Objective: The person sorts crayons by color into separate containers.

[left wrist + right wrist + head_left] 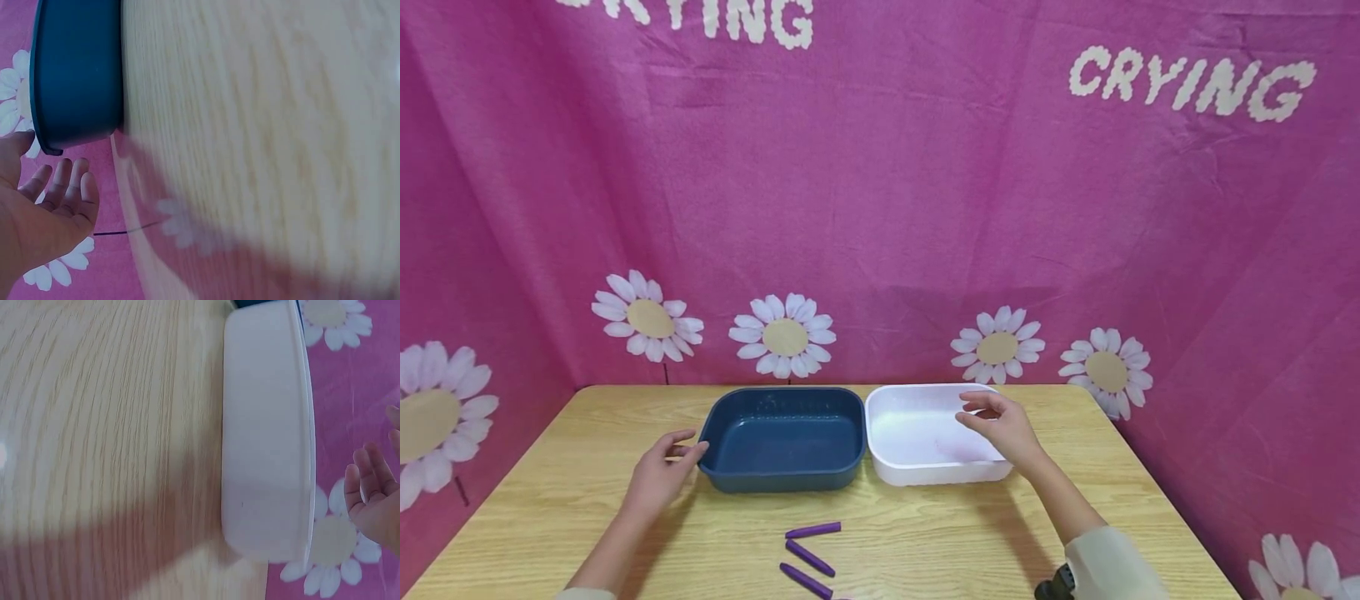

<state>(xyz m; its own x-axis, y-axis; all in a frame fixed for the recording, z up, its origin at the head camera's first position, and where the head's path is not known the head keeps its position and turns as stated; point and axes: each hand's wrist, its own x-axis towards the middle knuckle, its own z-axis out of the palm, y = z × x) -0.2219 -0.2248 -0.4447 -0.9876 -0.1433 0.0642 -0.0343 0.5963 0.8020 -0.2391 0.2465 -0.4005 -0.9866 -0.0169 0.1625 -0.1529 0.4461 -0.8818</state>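
Note:
A dark blue rectangular basin [782,482] stands at the back of the table, side by side with a white one [925,475]. My left hand [658,475] is at the blue basin's left end, thumb tip right at the rim, fingers loosely bent with nothing in them. Over the right part of the white basin hovers my right hand [1003,429], fingers relaxed and apart, holding nothing. Nearer to me lie several purple crayon-like sticks [811,557], the closest one cut off by the frame edge. In the right wrist view, the right hand [378,500] shows beyond the white basin's rim.
The wooden table [925,542] meets a pink curtain [880,208] with white daisies and lettering at the back and sides. A black wrist device [1056,583] sits at the right sleeve [1112,562]. Both basins touch or nearly touch at their inner ends.

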